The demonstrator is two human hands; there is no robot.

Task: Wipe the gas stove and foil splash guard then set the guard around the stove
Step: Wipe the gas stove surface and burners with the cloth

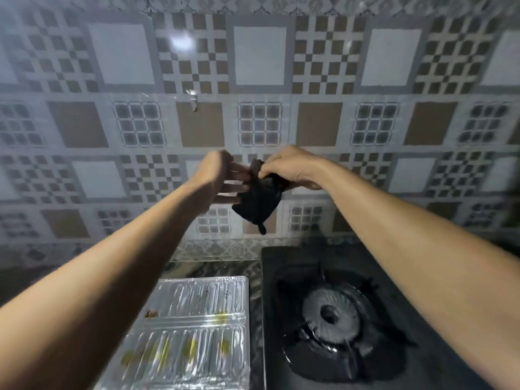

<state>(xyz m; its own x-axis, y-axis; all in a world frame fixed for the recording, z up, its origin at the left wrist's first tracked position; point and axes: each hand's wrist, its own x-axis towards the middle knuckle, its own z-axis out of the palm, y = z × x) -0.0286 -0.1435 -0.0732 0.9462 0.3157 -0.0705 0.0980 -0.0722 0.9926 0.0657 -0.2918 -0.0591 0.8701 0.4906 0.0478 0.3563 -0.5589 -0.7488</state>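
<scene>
A black gas stove [277, 277] with a silver burner ring [332, 316] sits on the counter at lower right. To its left the foil splash guard [197, 319] lies flat and folded, marked with yellow and brown stains. Both my hands are raised in front of the tiled wall, above the stove's back edge. My right hand [292, 167] pinches the top of a dark cloth [257, 201] that hangs down crumpled. My left hand [219, 178] is beside it, fingers spread and touching the cloth's left edge.
A patterned tile wall [259, 60] fills the background, with a small hook [193, 101] on it. A dark marbled counter [213, 267] shows behind the guard and between guard and stove. My forearms cross the lower left and right of the view.
</scene>
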